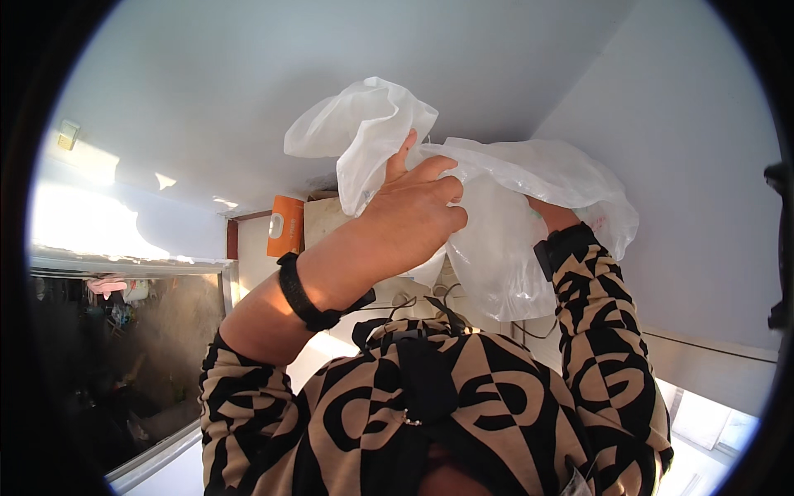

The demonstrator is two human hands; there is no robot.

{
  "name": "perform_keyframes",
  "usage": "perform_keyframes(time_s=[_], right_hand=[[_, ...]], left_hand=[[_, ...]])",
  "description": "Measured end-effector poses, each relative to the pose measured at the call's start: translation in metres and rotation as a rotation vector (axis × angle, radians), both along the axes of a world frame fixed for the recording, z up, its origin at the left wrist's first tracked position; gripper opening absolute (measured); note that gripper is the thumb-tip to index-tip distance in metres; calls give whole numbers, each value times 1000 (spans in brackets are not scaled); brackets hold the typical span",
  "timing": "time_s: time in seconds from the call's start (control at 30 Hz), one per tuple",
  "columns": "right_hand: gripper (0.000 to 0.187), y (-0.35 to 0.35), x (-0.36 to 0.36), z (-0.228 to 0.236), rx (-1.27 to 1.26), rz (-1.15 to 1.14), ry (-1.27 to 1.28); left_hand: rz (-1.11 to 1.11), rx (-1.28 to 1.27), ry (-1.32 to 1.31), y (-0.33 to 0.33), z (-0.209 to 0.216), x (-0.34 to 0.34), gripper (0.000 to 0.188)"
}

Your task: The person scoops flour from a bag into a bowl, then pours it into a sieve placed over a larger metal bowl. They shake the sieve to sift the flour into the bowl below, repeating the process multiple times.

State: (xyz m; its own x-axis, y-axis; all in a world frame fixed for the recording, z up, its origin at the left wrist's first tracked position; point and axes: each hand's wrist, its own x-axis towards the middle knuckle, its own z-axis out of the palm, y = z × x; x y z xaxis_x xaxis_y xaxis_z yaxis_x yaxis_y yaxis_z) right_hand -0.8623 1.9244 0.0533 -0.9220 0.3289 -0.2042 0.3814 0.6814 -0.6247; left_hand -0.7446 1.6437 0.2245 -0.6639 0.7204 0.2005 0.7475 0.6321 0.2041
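A large, thin, whitish see-through plastic bag [504, 248] hangs crumpled in front of me. One loose part of it stands up to the left, and another spreads over to the right. My left hand [418, 194] is closed on the bag's upper edge, fingers curled and one finger pointing up along the plastic. On the right, the plastic covers most of my right hand [552, 213]. Only its back near the wrist shows, so its fingers are hidden. I cannot tell whether it is inside the bag or behind it.
An orange box [285, 225] with a white oval patch stands on a pale surface left of the bag. Bluish-white walls [678, 165] meet in a corner beyond. A window [132, 355] lies at lower left, and a dark cable [711, 345] runs along the right.
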Motion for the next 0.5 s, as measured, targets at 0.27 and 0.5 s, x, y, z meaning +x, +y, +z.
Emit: perform_keyframes(time_s=[0.27,0.5], right_hand=[[54,-13,-8,-20,-158,-28,-17],[53,-17,-8,-38,-436,-125,-5]], left_hand=[[41,82,-15,7,-9,-7,11],[32,118,-15,14,-15,-16,14]])
